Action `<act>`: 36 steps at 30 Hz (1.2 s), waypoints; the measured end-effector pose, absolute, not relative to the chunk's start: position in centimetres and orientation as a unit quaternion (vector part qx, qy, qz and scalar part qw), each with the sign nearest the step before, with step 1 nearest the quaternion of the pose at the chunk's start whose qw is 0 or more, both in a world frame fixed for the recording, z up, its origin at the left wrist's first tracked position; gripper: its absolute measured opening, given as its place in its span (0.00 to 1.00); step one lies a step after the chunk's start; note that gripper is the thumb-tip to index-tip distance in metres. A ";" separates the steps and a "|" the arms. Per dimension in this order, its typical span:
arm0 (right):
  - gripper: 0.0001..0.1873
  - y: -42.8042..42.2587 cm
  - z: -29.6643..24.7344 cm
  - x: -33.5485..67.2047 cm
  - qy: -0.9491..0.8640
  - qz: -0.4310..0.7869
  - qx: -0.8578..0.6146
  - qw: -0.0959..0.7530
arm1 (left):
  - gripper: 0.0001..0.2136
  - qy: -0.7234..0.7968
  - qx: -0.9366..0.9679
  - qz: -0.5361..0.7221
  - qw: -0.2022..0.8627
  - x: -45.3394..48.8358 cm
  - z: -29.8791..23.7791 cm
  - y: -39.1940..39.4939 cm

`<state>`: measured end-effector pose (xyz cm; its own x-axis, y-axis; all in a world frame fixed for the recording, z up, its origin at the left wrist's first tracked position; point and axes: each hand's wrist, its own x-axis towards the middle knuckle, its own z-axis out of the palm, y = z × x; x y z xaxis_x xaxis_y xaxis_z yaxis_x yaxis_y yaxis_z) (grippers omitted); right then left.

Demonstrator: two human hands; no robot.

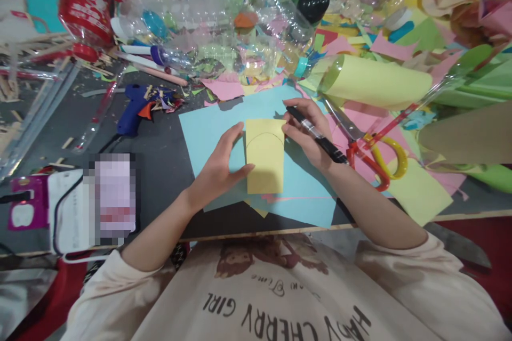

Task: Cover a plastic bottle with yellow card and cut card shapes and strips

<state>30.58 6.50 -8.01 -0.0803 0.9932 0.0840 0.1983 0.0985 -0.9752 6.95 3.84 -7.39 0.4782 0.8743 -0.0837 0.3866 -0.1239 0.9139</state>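
A small yellow paper rectangle (265, 162) with a curved pen line near its top lies on a large light blue sheet (212, 138). My left hand (219, 164) rests at its left side, thumb tip against the lower left edge and fingers spread apart from the thumb. At the right edge is my right hand (310, 128), with a black pen (316, 134) lying slanted across it between thumb and fingers. The right fingertips touch or almost touch the upper right corner of the yellow paper.
Scissors (376, 157) with red and yellow handles lie to the right, beside rolled yellow paper (380, 77). On the left are a blue glue gun (132, 109) and a blurred-out phone (115, 192). Clear plastic bottles (176, 5) and paper scraps crowd the back.
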 end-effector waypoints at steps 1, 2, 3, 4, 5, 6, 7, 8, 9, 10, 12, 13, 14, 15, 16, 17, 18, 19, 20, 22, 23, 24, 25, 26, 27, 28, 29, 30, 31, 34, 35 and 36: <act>0.17 6.4 -8.0 30.5 -0.580 0.446 -0.505 0.458 | 0.42 0.449 0.654 0.264 0.549 7.1 -7.1 3.8; 0.17 6.4 -8.0 30.5 -0.572 0.452 -0.504 0.464 | 0.44 0.445 0.592 0.273 0.614 7.2 -6.8 3.8; 0.17 6.2 -7.9 30.3 -0.563 0.459 -0.504 0.468 | 0.45 0.434 0.527 0.273 0.678 7.3 -6.5 3.8; 0.18 6.1 -7.9 30.2 -0.554 0.467 -0.503 0.470 | 0.44 0.418 0.464 0.266 0.735 7.5 -6.2 3.8; 0.18 5.9 -7.9 30.0 -0.545 0.476 -0.503 0.473 | 0.42 0.401 0.408 0.253 0.780 7.6 -5.9 3.7; 0.19 5.7 -7.8 29.8 -0.538 0.483 -0.501 0.476 | 0.39 0.384 0.363 0.238 0.815 7.7 -5.7 3.7; 0.19 5.5 -7.7 29.6 -0.533 0.489 -0.499 0.478 | 0.37 0.370 0.329 0.223 0.840 7.8 -5.6 3.7; 0.19 5.3 -7.6 29.5 -0.530 0.494 -0.496 0.479 | 0.34 0.361 0.304 0.207 0.857 7.9 -5.5 3.7; 0.19 5.2 -7.5 29.3 -0.531 0.497 -0.492 0.478 | 0.31 0.356 0.283 0.195 0.869 8.0 -5.5 3.7; 0.19 5.1 -7.5 29.3 -0.538 0.497 -0.487 0.476 | 0.28 0.356 0.265 0.188 0.876 8.0 -5.5 3.7; 0.18 5.0 -7.6 29.4 -0.566 0.478 -0.481 0.468 | 0.24 0.371 0.243 0.191 0.876 8.0 -5.6 3.7; 0.19 5.1 -7.7 29.5 -0.588 0.457 -0.482 0.460 | 0.23 0.382 0.239 0.202 0.870 8.0 -5.5 3.7; 0.19 5.2 -7.8 29.8 -0.614 0.429 -0.486 0.450 | 0.22 0.394 0.237 0.217 0.861 8.0 -5.5 3.7; 0.19 5.3 -8.0 30.0 -0.643 0.394 -0.491 0.437 | 0.22 0.406 0.238 0.235 0.851 7.9 -5.4 3.7; 0.19 5.5 -8.2 30.3 -0.674 0.360 -0.491 0.418 | 0.22 0.416 0.241 0.252 0.840 7.9 -5.2 3.7; 0.19 5.7 -8.3 30.5 -0.706 0.332 -0.484 0.396 | 0.23 0.425 0.244 0.266 0.830 7.9 -5.1 3.7; 0.21 5.8 -8.4 30.7 -0.737 0.309 -0.473 0.371 | 0.24 0.433 0.247 0.276 0.822 7.8 -5.0 3.7; 0.23 5.8 -8.3 30.8 -0.764 0.292 -0.461 0.344 | 0.25 0.441 0.250 0.284 0.814 7.8 -4.9 3.8; 0.26 5.8 -8.2 30.9 -0.786 0.279 -0.451 0.318 | 0.26 0.448 0.250 0.289 0.808 7.8 -4.8 3.8; 0.27 5.3 -7.6 31.1 -0.807 0.259 -0.454 0.275 | 0.28 0.459 0.251 0.294 0.800 7.8 -4.9 3.9; 0.25 4.9 -7.2 31.3 -0.807 0.249 -0.467 0.261 | 0.28 0.461 0.252 0.293 0.799 7.8 -5.1 4.0; 0.23 4.4 -6.9 31.6 -0.804 0.241 -0.484 0.249 | 0.28 0.460 0.253 0.292 0.799 7.7 -5.2 4.1; 0.21 3.8 -6.5 32.1 -0.796 0.232 -0.505 0.241 | 0.28 0.458 0.256 0.290 0.800 7.7 -5.4 4.1; 0.19 3.1 -6.1 32.6 -0.785 0.221 -0.530 0.234 | 0.28 0.457 0.261 0.288 0.800 7.6 -5.6 4.2; 0.17 2.5 -5.8 33.2 -0.768 0.206 -0.561 0.231 | 0.28 0.458 0.266 0.289 0.798 7.5 -5.7 4.2; 0.14 1.8 -5.6 34.0 -0.749 0.189 -0.590 0.233 | 0.27 0.461 0.271 0.289 0.794 7.5 -5.8 4.2; 0.12 1.1 -5.3 34.7 -0.730 0.175 -0.620 0.229 | 0.27 0.466 0.276 0.289 0.790 7.4 -5.9 4.2; 0.11 0.5 -5.1 35.6 -0.713 0.160 -0.644 0.225 | 0.27 0.471 0.281 0.285 0.786 7.4 -5.9 4.2; 0.10 -0.1 -4.9 36.4 -0.700 0.154 -0.662 0.220 | 0.28 0.475 0.285 0.279 0.784 7.4 -5.9 4.2; 0.10 -1.4 -4.5 38.6 -0.649 0.140 -0.719 0.205 | 0.29 0.483 0.301 0.267 0.778 7.4 -5.8 4.2; 0.10 -1.8 -4.4 39.2 -0.638 0.128 -0.734 0.192 | 0.29 0.485 0.305 0.265 0.776 7.4 -5.8 4.2; 0.11 -2.1 -4.5 39.8 -0.634 0.108 -0.744 0.183 | 0.30 0.486 0.307 0.264 0.774 7.4 -5.9 4.2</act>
<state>39.83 -2.05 -4.48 0.1731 0.9823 0.0715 0.9035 -0.1295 -0.4086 7.37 4.24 -5.86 0.3883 0.7077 -0.5903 -0.1101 0.6716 0.7327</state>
